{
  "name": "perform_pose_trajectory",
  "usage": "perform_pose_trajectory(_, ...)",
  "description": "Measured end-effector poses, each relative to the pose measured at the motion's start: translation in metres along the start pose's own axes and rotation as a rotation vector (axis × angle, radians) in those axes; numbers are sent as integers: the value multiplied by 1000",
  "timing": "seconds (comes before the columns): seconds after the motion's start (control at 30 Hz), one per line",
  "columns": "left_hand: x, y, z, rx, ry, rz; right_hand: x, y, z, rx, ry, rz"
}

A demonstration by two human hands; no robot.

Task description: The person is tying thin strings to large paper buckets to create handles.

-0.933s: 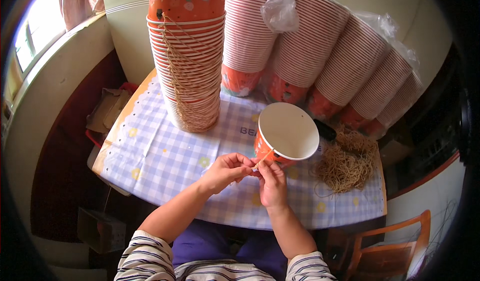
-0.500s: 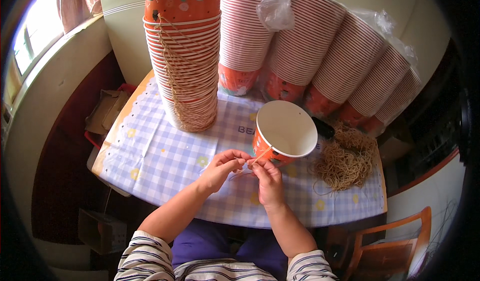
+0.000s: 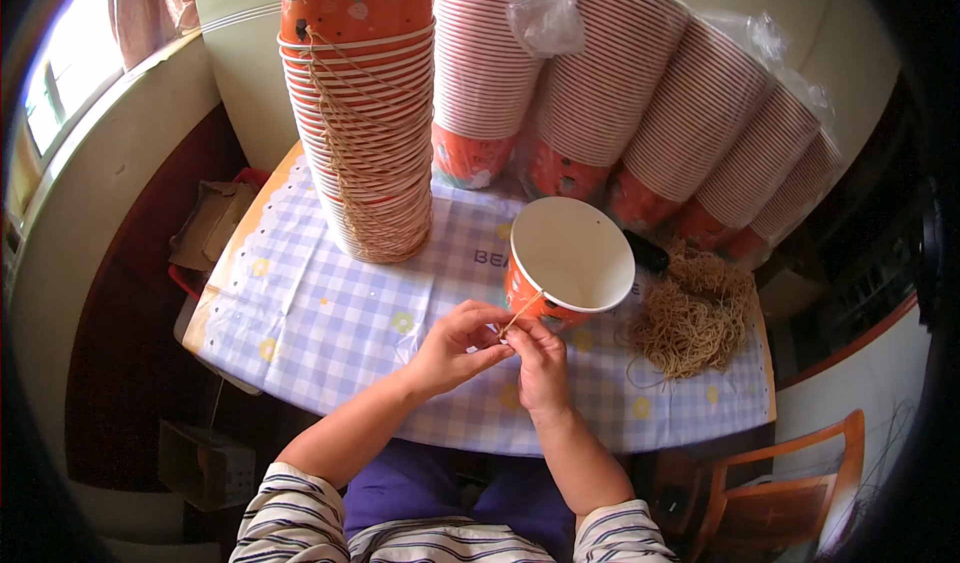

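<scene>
A large orange paper bucket [image 3: 570, 253] with a white inside stands upright on the table, its mouth tilted toward me. A tan string [image 3: 524, 308] runs from a spot near its front rim down to my fingers. My left hand [image 3: 462, 345] and my right hand [image 3: 538, 363] meet just in front of the bucket, both pinching the string where fingertips come together. The exact knot or loop between the fingers is too small to make out. To the right of the bucket lies a tangled heap of tan strings [image 3: 690, 328].
At the left rises a tall stack of nested buckets [image 3: 365, 143] with strings hanging down its side. Several plastic-wrapped bucket stacks [image 3: 610, 73] line the back. A dark object [image 3: 646, 254] lies behind the string heap. A checked cloth [image 3: 330, 333] covers the table; a wooden chair [image 3: 780, 493] stands lower right.
My left fingers have shifted and spread around the string, closing in on the right fingertips. The view has shifted slightly; the bucket stays in place.
</scene>
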State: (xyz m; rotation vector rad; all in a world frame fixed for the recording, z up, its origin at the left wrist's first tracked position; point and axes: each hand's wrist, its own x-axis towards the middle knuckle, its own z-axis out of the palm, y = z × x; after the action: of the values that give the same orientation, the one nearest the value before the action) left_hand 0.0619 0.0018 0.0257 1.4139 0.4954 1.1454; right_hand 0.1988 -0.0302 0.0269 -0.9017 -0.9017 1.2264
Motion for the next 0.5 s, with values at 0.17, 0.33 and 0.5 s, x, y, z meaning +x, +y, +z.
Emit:
perform_pose_trajectory(0.17,-1,1,1,292,52,89,0,1,-4,24,-3,18)
perform_pose_trajectory(0.33,0,0,2,385,80,204,-1,1,-5,43,43,3)
perform_pose_trajectory(0.5,0,-6,1,249,134,164,0,-5,0,34,44,2)
